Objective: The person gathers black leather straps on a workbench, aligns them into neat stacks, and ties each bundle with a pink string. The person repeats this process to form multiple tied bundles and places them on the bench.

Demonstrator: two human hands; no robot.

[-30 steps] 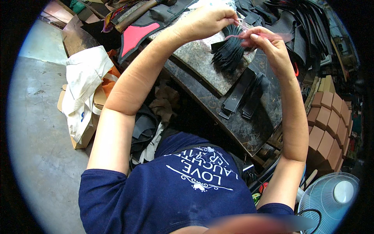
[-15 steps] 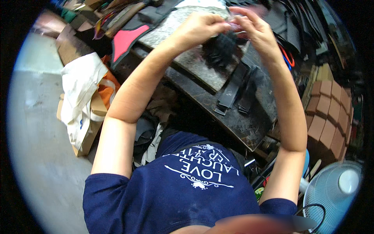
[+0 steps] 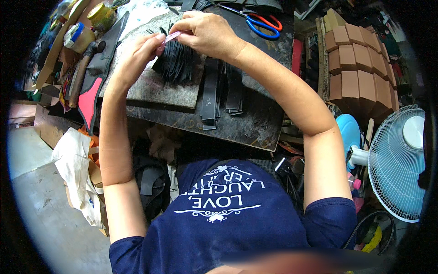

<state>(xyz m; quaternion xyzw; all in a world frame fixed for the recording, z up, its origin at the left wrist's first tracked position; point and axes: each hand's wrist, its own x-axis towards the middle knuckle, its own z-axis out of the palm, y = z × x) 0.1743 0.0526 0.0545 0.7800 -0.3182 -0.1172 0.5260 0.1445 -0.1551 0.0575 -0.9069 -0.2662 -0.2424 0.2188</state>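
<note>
Both hands are raised over a dark, worn worktable. My left hand and my right hand pinch the two ends of a thin pink band stretched between them. Just under the band lies a bundle of thin black strips, resting on a grey stone slab. The band seems to go around the top of the bundle, but the fingers hide that spot.
Flat black straps lie to the right of the slab. Scissors with red and blue handles lie behind my right hand. A hammer, a tin and a red-edged piece sit left. Brown blocks, a white fan stand right.
The view has swung, so the table and hands now sit further left and lower in the picture. Both hands stay together at the bundle, still holding the pink band.
</note>
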